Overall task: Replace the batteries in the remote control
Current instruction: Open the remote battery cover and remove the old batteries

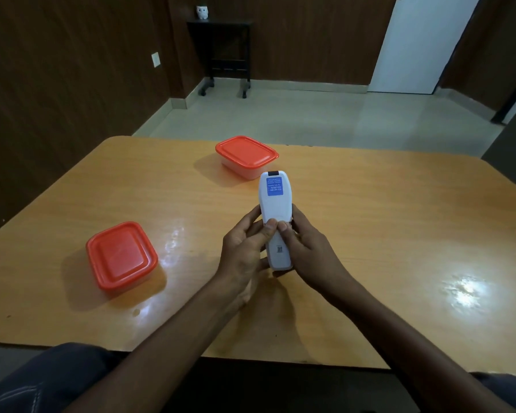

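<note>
A person sits at a wooden table point(370, 222), seen from above through their own eyes. Both bare hands hold a white remote control point(275, 210) just above the middle of the table, back side facing up, its far end pointing away from the person. The left hand point(245, 254) wraps around the remote's left side and the right hand point(307, 248) around its right side, fingers curled closed on its lower half. Both thumbs rest side by side, tips touching, on the back of the remote near the seam of the battery cover, which is shut. A blue sticker point(275, 186) sits near the remote's far end, and a small printed code label point(279, 249) shows between the hands.

Two clear plastic boxes with red lids stand on the table: the near box point(121, 256) well to the left of the hands, the far box point(246, 156) just beyond the remote's tip. Their contents cannot be made out.
</note>
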